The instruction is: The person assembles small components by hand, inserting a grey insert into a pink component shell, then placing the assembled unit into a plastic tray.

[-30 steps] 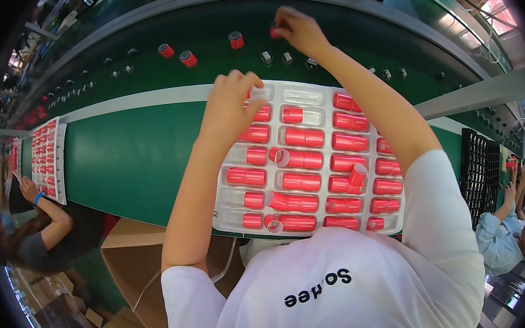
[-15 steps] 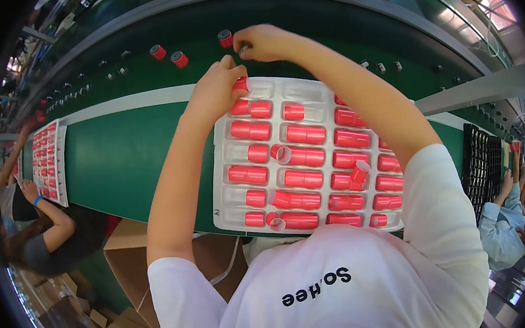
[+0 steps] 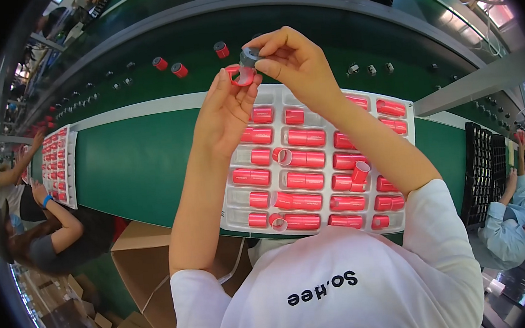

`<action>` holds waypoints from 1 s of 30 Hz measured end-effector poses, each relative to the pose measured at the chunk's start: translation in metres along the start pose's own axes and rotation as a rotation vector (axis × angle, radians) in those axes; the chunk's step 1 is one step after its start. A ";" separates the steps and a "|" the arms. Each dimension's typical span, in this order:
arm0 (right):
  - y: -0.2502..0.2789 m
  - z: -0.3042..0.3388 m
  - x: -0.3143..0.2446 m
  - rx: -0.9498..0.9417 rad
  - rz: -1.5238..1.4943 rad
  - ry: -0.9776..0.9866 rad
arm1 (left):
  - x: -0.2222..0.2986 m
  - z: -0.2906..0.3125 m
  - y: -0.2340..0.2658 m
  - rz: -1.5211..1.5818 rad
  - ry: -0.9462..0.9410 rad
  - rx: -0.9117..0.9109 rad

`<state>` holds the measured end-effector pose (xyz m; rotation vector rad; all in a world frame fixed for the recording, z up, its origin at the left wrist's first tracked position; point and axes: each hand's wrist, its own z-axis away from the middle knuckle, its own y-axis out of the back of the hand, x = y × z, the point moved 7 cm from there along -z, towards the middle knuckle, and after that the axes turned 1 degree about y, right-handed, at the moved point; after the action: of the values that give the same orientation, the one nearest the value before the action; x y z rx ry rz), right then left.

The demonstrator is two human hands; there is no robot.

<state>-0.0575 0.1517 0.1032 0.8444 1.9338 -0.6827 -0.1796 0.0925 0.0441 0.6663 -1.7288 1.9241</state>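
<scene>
My left hand [image 3: 221, 108] holds a red cylindrical sleeve [image 3: 242, 78] by its sides, above the far edge of the tray. Pinched between the thumb and fingers of my right hand [image 3: 297, 66] is a dark grey round part [image 3: 249, 57]. The grey part is right at the sleeve's upper opening; I cannot tell how far it sits inside. Below my hands lies a white moulded tray [image 3: 408, 125] with rows of red cylinders [image 3: 306, 137]. A few short red sleeves [image 3: 361, 171] rest tilted on top of others.
Beyond the tray, a dark green belt carries red cylinders with grey tops [image 3: 179, 70] and small metallic parts [image 3: 371, 69]. A grey metal bar [image 3: 472, 89] crosses at right, near black racks [image 3: 478, 165]. Co-workers sit at both sides; another filled tray [image 3: 73, 173] is at left. A cardboard box [image 3: 137, 254] stands below.
My left hand has lifted the red sleeve from the tray's far left corner. My right hand has come back from the belt, bringing the grey part to the sleeve.
</scene>
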 end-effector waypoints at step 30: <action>0.063 -0.077 0.143 -0.200 1.201 0.010 | -0.014 -0.004 0.025 -1.854 -0.218 -0.148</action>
<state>-0.1006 0.2879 0.0032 1.6085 1.1273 0.2374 -0.1847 0.0941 0.0155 1.5802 -0.5582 0.3786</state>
